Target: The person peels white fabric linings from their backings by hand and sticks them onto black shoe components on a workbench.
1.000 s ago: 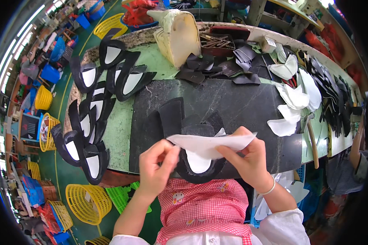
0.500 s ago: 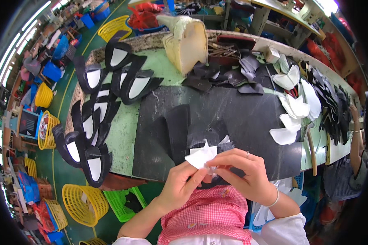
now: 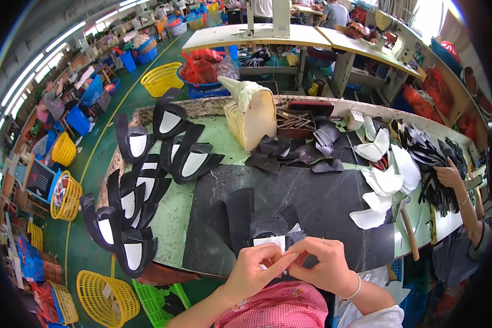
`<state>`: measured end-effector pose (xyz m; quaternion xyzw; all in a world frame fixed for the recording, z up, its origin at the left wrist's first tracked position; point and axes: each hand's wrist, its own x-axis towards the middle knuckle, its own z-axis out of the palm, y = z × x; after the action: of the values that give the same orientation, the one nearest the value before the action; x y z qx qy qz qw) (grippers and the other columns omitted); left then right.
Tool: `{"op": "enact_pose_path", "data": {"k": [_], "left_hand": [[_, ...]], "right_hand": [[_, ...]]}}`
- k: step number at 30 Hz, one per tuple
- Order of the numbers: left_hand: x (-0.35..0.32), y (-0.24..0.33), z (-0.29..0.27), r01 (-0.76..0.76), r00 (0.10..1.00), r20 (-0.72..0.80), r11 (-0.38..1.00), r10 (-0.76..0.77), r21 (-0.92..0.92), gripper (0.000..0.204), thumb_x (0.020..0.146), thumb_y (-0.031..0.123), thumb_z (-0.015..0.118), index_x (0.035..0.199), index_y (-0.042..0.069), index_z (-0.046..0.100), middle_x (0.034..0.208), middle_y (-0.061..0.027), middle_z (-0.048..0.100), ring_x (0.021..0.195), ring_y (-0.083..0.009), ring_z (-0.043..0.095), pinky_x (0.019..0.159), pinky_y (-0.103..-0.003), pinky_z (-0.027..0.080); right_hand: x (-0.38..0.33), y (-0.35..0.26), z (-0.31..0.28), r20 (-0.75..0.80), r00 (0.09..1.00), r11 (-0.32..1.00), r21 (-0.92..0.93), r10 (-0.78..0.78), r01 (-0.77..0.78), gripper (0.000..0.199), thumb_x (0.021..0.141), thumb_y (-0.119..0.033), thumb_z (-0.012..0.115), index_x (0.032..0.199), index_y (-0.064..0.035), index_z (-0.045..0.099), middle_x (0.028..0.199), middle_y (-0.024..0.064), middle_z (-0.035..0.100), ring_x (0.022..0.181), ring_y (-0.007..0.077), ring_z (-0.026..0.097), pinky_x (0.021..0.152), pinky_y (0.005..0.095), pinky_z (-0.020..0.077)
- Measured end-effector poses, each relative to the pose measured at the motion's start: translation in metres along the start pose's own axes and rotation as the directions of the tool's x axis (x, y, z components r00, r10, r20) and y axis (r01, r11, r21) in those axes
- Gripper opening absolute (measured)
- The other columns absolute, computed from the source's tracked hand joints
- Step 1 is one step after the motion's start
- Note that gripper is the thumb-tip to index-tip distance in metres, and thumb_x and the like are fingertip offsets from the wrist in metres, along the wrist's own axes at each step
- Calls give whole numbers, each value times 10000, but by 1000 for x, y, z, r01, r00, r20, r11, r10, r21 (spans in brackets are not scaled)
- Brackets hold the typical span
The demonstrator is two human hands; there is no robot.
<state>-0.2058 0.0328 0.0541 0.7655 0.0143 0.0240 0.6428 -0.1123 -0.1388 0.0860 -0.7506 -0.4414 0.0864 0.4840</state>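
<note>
My left hand (image 3: 255,271) and my right hand (image 3: 321,266) meet at the near edge of the black mat (image 3: 311,202). Together they pinch a small white backing piece (image 3: 271,242), now folded or crumpled between the fingertips. Just beyond the fingers lies a black shoe-upper piece (image 3: 240,216) on the mat, partly hidden by the white piece.
Black pieces with white liners (image 3: 134,205) are stacked along the left of the green table (image 3: 172,210). White liners (image 3: 385,183) and a hammer (image 3: 409,232) lie right. A cream shoe last (image 3: 254,115) stands at the back. Another person's hand (image 3: 448,176) works at the right; yellow baskets (image 3: 101,298) stand below.
The white piece was spread wide between my hands; I have gathered it in, and my hands have come together near the table's front edge.
</note>
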Motion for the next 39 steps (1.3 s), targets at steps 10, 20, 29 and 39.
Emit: {"op": "enact_pose_path", "data": {"k": [10, 20, 29, 39], "left_hand": [[-8, -4, -3, -77, 997, 30, 997, 77, 26, 281, 1005, 230, 535, 1030, -39, 614, 862, -115, 673, 765, -178, 704, 644, -321, 523], [-10, -4, -16, 16, 992, -123, 999, -11, 41, 302, 1024, 202, 523, 1118, -68, 617, 877, -131, 700, 776, -183, 690, 708, -314, 535], [-20, 4, -24, 42, 989, -134, 994, -55, -100, 287, 1027, 213, 503, 968, -43, 621, 773, -79, 653, 719, -115, 642, 651, -269, 483], [-40, -5, -67, 59, 910, -415, 997, -31, 56, 215, 968, 145, 531, 858, -26, 601, 746, -49, 601, 698, -112, 584, 637, -284, 463]], "right_hand": [[-15, 16, 18, 282, 903, 493, 765, 324, -415, 146, 920, -79, 650, 919, -33, 510, 936, 40, 550, 822, 120, 563, 727, 279, 473], [-6, 18, -8, -87, 995, 976, 219, 44, -24, 232, 888, -183, 665, 952, 4, 545, 919, 95, 588, 767, 204, 585, 743, 331, 491], [-8, 28, 11, -79, 874, 377, 918, 479, -123, 159, 991, -173, 501, 873, -68, 518, 885, 91, 635, 841, 224, 638, 798, 345, 508], [-90, 28, -69, 678, 678, 942, -68, 285, -327, 398, 828, -323, 780, 1075, -27, 676, 988, 82, 669, 925, 255, 646, 850, 345, 515]]}}
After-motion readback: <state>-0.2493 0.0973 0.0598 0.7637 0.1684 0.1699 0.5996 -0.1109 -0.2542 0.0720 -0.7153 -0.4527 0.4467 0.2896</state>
